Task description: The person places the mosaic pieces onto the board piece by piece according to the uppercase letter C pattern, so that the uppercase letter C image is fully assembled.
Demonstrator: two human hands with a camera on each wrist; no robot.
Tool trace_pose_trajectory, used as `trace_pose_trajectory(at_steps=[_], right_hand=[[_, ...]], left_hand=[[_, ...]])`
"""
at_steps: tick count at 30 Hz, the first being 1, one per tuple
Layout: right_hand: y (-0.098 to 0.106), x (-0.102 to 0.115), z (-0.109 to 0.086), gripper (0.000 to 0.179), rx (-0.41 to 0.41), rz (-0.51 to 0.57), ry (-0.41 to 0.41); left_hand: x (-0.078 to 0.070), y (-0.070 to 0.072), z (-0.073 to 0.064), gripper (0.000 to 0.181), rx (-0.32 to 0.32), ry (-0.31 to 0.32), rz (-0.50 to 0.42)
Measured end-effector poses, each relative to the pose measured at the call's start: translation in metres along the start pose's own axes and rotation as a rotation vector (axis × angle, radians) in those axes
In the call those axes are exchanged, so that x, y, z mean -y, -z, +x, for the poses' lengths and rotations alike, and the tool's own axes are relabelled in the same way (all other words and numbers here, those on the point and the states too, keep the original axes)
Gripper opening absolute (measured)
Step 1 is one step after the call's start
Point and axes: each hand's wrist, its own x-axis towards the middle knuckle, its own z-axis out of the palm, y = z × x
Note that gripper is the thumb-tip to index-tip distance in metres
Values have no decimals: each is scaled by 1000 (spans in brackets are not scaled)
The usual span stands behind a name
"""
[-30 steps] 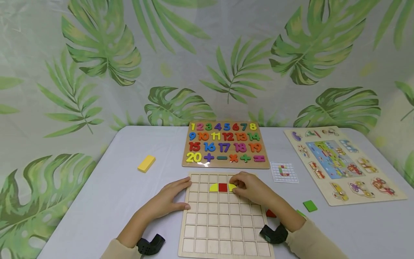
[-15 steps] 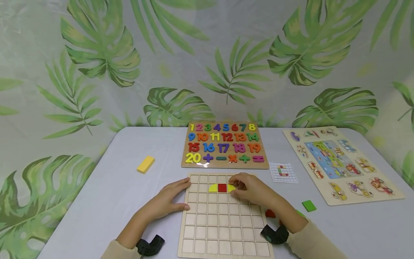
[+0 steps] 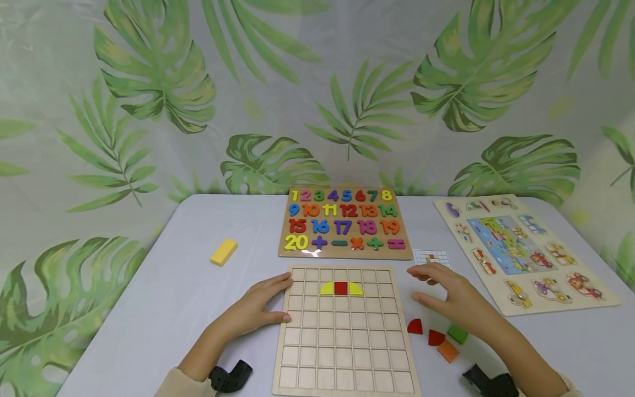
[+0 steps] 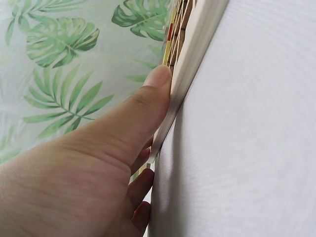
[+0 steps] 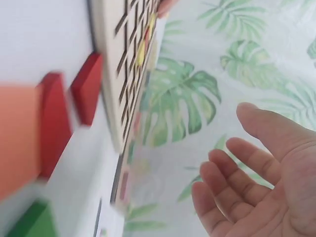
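Observation:
The wooden grid board [image 3: 342,342] lies flat in front of me. In its second row a red square [image 3: 340,288] sits between two yellow quarter-round pieces, the left one [image 3: 327,289] and the right one [image 3: 355,289]. My left hand [image 3: 253,309] rests against the board's left edge, its fingertips and thumb touching the frame. To the right of the board, my right hand [image 3: 453,295] is in the air with nothing in it, its fingers loosely bent, as the right wrist view also shows. It partly covers the printed pattern card [image 3: 430,256].
Red quarter-round pieces [image 3: 415,326], an orange square [image 3: 448,350] and a green piece [image 3: 457,334] lie right of the board. Behind stands a number puzzle [image 3: 345,223]; a picture puzzle [image 3: 526,259] is far right. A yellow block [image 3: 224,252] lies left.
My right hand has let go of the right yellow piece, leaving it in the grid, and moved right, off the board. The left hand has stayed on the board's edge.

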Motion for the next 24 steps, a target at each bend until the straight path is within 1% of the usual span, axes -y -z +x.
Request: trace_pose_trajectory(at_steps=[3, 6, 9, 12, 17, 19, 24], right_hand=[[7, -7, -18, 37, -29, -53, -14], [10, -13, -34, 38, -39, -80, -30], [11, -20, -48, 39, -30, -83, -57], [10, -28, -61, 40, -3, -72, -88], [4, -41, -77, 41, 31, -74, -95], [2, -44, -80, 39, 44, -81, -125], [-2, -44, -81, 39, 109, -102, -273]], left_hand=[[1, 0, 0, 73, -1, -5, 7], [1, -1, 0, 73, -2, -10, 10], [1, -1, 0, 73, -1, -7, 7], [1, -1, 0, 73, 3, 0, 8], [1, -1, 0, 74, 6, 4, 9], [1, -1, 0, 74, 4, 6, 7], [1, 0, 0, 73, 3, 4, 6]])
